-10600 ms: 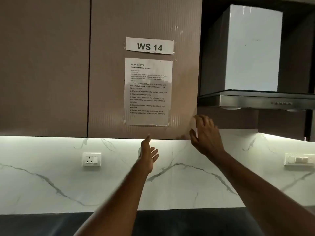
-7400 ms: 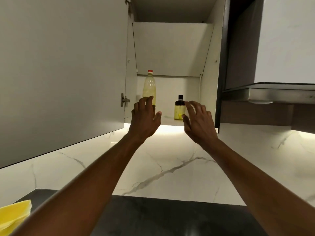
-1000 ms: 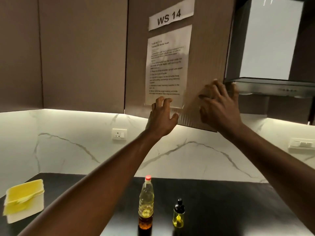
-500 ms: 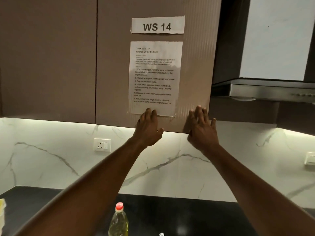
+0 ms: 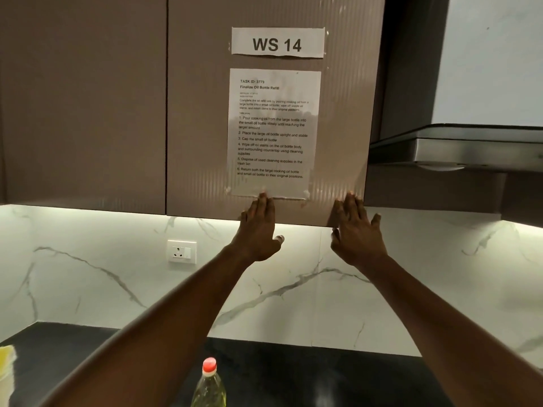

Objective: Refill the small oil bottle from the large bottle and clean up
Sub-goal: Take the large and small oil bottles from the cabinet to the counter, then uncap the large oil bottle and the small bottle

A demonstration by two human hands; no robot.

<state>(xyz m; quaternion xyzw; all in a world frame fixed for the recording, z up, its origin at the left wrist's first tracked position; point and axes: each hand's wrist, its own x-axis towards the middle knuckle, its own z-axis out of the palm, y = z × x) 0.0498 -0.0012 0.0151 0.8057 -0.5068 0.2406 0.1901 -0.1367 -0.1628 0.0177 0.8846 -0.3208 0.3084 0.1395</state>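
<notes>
The large oil bottle [image 5: 209, 386], clear with yellow oil and a red cap, stands upright on the black countertop [image 5: 279, 374] at the bottom edge of the head view; only its top shows. The small oil bottle is out of view. My left hand [image 5: 258, 230] and my right hand [image 5: 355, 230] press with straight fingers against the lower edge of the brown wall cabinet door [image 5: 205, 127], which sits flush and closed. Neither hand holds anything.
Taped to the door are a "WS 14" label [image 5: 277, 43] and a task sheet [image 5: 274, 133]. A steel range hood [image 5: 458, 145] juts out at the right. A wall socket [image 5: 181, 251] sits on the marble backsplash. A yellow cloth [image 5: 6, 359] shows at the left edge.
The cabinet door has swung fully closed under both hands. My view has risen, so the small bottle has left the frame and only the large bottle's top remains.
</notes>
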